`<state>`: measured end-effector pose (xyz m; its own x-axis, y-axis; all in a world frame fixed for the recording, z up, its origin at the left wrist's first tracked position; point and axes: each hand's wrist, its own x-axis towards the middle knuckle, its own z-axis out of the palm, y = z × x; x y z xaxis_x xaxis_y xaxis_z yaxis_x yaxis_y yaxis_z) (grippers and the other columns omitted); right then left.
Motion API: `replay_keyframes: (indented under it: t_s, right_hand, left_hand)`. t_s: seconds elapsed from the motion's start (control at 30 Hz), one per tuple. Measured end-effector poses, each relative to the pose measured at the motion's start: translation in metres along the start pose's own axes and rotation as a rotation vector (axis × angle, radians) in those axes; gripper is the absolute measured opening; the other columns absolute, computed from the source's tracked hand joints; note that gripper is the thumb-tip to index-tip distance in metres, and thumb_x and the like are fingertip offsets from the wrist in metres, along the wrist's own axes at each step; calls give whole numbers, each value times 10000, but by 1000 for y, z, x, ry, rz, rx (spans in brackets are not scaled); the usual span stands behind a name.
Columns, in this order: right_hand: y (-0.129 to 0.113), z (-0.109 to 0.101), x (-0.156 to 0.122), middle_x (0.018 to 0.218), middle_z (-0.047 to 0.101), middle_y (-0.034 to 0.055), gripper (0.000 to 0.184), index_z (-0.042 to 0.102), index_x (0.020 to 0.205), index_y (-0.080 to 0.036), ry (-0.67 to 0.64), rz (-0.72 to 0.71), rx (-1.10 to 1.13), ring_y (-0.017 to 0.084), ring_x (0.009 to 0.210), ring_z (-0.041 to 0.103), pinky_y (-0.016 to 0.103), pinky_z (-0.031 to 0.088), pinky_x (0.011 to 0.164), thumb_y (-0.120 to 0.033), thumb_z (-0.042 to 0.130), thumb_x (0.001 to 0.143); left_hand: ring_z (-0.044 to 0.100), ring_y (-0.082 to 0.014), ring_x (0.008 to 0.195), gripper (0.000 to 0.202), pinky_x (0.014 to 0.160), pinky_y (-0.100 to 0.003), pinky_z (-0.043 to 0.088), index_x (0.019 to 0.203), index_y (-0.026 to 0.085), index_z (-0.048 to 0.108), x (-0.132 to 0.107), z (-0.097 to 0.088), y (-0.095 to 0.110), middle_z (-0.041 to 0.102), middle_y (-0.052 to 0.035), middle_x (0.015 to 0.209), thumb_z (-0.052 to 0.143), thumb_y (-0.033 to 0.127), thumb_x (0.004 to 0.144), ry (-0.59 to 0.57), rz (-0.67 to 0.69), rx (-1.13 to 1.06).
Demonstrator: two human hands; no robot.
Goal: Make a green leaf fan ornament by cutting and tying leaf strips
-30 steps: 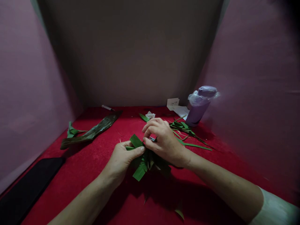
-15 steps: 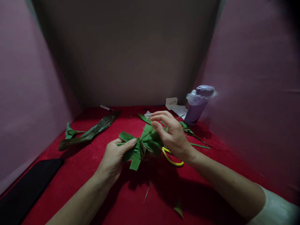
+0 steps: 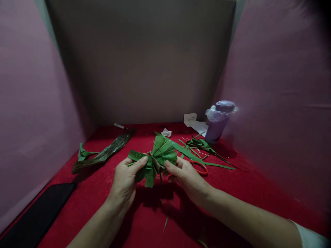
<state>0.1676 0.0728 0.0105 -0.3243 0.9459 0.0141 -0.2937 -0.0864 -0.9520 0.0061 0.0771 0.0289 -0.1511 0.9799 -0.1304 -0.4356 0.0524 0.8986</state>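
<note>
A bow-shaped piece folded from green leaf strips (image 3: 163, 148) hangs above the red cloth, held between both hands. Its gathered middle is brownish. My left hand (image 3: 126, 176) pinches its left side, thumb on top and fingers behind. On the right side, my right hand (image 3: 186, 175) grips the fanned leaves the same way, its fingertips partly hidden. Just beyond the right hand lies a red loop handle (image 3: 204, 169), apparently of scissors, the rest covered. Long green leaf strips (image 3: 187, 151) lie behind the piece.
Leaf scraps (image 3: 201, 144) and a purple tumbler (image 3: 217, 129) with plastic wrap stand at right, near white cards (image 3: 190, 119). White crumpled tissue (image 3: 166, 132) lies at the back. To the left are a dark long leaf (image 3: 108, 151), a syringe-like tube (image 3: 120, 126) and a black flat object (image 3: 41, 210).
My right hand has come down from above the leaves and closed on the right side of the leaf bow. My left hand keeps its hold. The loop handle looked yellow before, red now.
</note>
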Motion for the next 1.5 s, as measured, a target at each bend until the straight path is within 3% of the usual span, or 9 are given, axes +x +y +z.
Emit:
replay_keyframes:
  t_s: [0.17,0.47,0.87,1.1,1.2,1.27,1.37,1.43,1.5]
  right_hand:
    - [3,-1,-1,812,624,1,313,603,892,-184,15,22,81,103,644,527,212,401,575,-337,740,656]
    - [-1,3,-1,893,667,9,288,614,912,-208,15,-66,75,144,766,590,242,425,612,-240,725,648]
    - [3,2,1,1025,671,33,338,612,957,-212,42,-146,116,187,939,612,351,444,877,-225,733,641]
    - [6,4,3,1027,662,30,377,589,961,-213,72,-226,75,202,938,611,384,447,897,-244,750,621]
    - [5,3,4,1031,643,48,392,546,1000,-211,88,-272,-45,210,952,598,391,457,880,-275,724,657]
    - [4,0,3,1058,613,72,458,508,1074,-207,243,-344,-242,224,965,578,409,459,858,-317,711,679]
    - [-1,-4,-2,1110,550,91,468,483,1147,-211,540,-646,-632,230,1001,527,413,438,850,-319,673,734]
    - [-5,-3,-7,1046,558,71,271,552,1050,-218,511,-852,-861,212,966,525,386,434,829,-253,617,790]
    - [-8,0,-10,923,585,51,106,600,924,-211,389,-907,-1049,196,882,538,360,436,778,-211,571,821]
  left_hand:
    - [662,-152,586,284,595,-235,531,756,100,674,2,0,-2,723,-61,691,799,168,510,-4,-22,-5]
    - [655,-161,545,247,572,-246,536,680,84,666,4,1,-2,720,-83,644,807,146,487,-26,-87,-30]
    - [665,-156,670,320,629,-239,531,834,111,675,-6,3,1,725,-56,750,794,153,541,-75,-33,-52]
    - [653,-131,631,164,631,-210,521,705,75,696,-3,3,-3,730,-74,715,770,153,581,-127,-57,-39]
    - [655,-135,622,160,630,-220,524,702,82,702,-2,2,-4,733,-70,707,772,137,569,-86,-48,-46]
    - [660,-143,630,176,650,-233,527,707,83,707,-1,1,-3,735,-73,707,778,136,555,-47,-31,-49]
    - [669,-162,682,227,686,-252,523,749,85,714,-1,2,-2,741,-88,757,785,157,545,-24,0,-41]
    - [668,-162,720,253,703,-246,515,777,91,717,-2,3,-1,742,-88,791,786,165,545,-22,27,-40]
    - [663,-155,736,264,710,-236,510,792,99,719,-4,4,-1,743,-78,807,786,160,544,-25,39,-48]
